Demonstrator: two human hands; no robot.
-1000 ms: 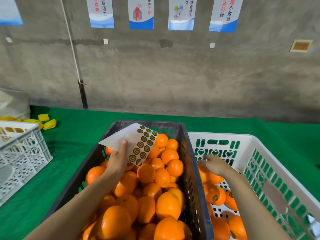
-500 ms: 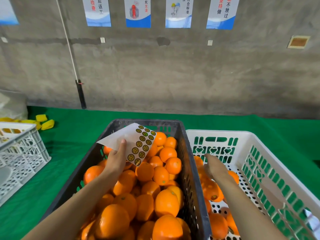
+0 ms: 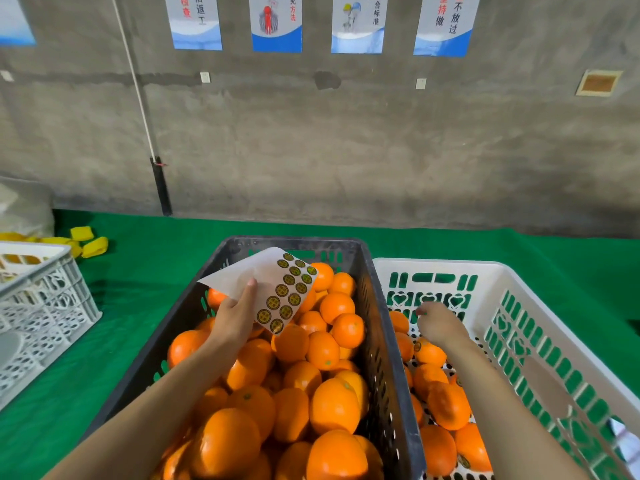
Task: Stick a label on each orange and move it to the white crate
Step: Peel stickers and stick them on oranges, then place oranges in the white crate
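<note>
**Free right hand in the white crate; the next orange lies to its left**
The left hand point(image 3: 235, 318) pinches the label sheet point(image 3: 273, 289) above the far end of the black crate point(image 3: 298, 242), which is heaped with oranges point(image 3: 334, 405) showing no labels. The right hand point(image 3: 440, 323) hangs loosely curled, its grip apparently empty, just above the labelled oranges point(image 3: 429, 353) in the white crate point(image 3: 436, 264). The 2 crates stand side by side on the green worktop point(image 3: 138, 271), so the right hand is likely to reach leftward over their adjoining walls.
</note>
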